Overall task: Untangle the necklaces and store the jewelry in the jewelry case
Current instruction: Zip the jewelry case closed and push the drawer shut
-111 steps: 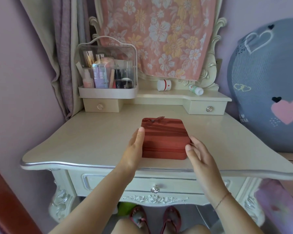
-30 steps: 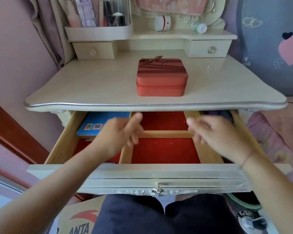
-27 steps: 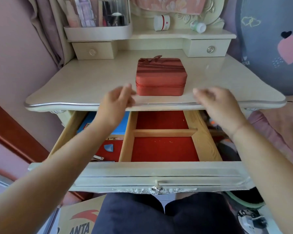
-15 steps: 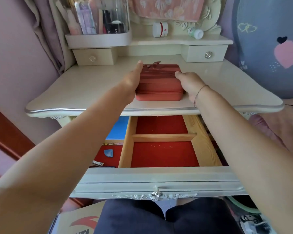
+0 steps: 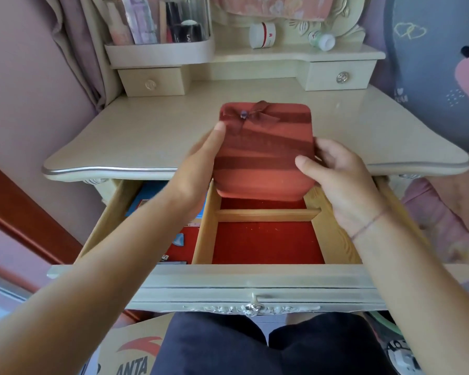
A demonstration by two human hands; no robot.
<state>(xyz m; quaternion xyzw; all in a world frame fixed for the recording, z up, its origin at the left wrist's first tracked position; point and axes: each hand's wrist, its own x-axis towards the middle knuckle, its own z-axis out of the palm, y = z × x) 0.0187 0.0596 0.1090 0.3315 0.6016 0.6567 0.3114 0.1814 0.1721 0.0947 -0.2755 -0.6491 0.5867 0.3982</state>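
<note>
Jewelry case (image 5: 266, 152): brick-red, rounded corners, darker bands across lid, ribbon bow at far edge. Held tilted above the table (image 5: 146, 136) front edge and the open drawer (image 5: 255, 282). Left hand (image 5: 198, 163) grips left side, thumb on lid; right hand (image 5: 336, 180) clasps right side, fingers curled round edge

Thin bracelet (image 5: 367, 226) behind right hand (image 5: 339, 185) — dark navy clothing (image 5: 214, 345).

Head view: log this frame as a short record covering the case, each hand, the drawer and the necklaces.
case: jewelry case, closed, bow on top, held over the table front edge
left hand: left hand grips the case's left side
right hand: right hand grips the case's right side
drawer: drawer open, red-lined, wooden dividers
necklaces: none visible
</note>
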